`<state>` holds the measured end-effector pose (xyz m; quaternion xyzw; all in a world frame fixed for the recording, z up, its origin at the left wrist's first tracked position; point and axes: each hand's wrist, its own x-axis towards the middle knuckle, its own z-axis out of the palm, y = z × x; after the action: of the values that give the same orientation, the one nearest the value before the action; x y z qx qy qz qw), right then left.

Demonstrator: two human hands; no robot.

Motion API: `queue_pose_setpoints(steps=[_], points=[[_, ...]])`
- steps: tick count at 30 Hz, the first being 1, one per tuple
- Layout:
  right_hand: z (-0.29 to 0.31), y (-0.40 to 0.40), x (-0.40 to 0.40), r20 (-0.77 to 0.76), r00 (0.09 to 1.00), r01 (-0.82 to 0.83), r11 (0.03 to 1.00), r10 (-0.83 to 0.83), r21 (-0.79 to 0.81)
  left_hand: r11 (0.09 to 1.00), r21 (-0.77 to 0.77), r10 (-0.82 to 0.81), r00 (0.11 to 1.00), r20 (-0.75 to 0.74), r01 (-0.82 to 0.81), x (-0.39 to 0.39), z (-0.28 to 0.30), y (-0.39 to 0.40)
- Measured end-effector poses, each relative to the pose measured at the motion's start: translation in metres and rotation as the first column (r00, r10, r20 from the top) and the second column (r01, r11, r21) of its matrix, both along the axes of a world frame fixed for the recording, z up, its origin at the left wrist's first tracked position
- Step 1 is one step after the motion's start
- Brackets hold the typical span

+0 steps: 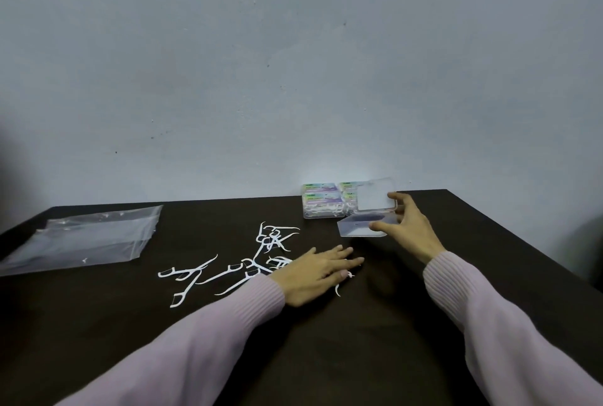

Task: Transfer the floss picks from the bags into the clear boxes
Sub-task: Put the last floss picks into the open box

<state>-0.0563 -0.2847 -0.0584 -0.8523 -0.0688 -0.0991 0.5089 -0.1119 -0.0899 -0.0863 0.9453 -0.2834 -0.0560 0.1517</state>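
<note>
Head view: the left hand [318, 271] lies flat on the dark table [375, 340], fingers straight, covering a few of the white floss picks [235, 270] scattered beside it. Farther off, the right hand [406, 229] grips the open clear box [363, 227] (lid raised) with thumb and fingers. Behind stand filled boxes [321, 200]; empty plastic bags [85, 237] lie far left.
</note>
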Motion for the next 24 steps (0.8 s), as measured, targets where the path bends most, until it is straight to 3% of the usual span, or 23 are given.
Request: queue_pose_setpoints(steps=[4,10,16,20,24], points=[[0.0,0.012,-0.002,-0.05,0.995,-0.086,0.996,0.087,0.032,0.997,-0.03,0.066,0.998,0.008,-0.066,-0.002,0.002,0.029],[-0.005,0.024,-0.001,-0.113,0.961,-0.249,0.968,0.251,0.032,0.986,0.008,0.162,0.967,0.199,-0.166,-0.002,0.01,0.053],[-0.011,0.022,0.004,-0.165,0.952,-0.256,0.966,0.259,0.042,0.951,-0.012,0.298,0.902,0.312,-0.31,0.007,0.016,0.054],[-0.013,0.022,0.004,-0.126,0.966,-0.228,0.974,0.226,-0.005,0.899,0.078,0.413,0.893,0.179,-0.432,0.023,0.022,0.058],[-0.015,0.022,0.003,-0.044,0.991,-0.136,0.974,0.13,-0.18,0.874,0.106,0.466,0.88,0.096,-0.474,0.033,0.02,0.061]])
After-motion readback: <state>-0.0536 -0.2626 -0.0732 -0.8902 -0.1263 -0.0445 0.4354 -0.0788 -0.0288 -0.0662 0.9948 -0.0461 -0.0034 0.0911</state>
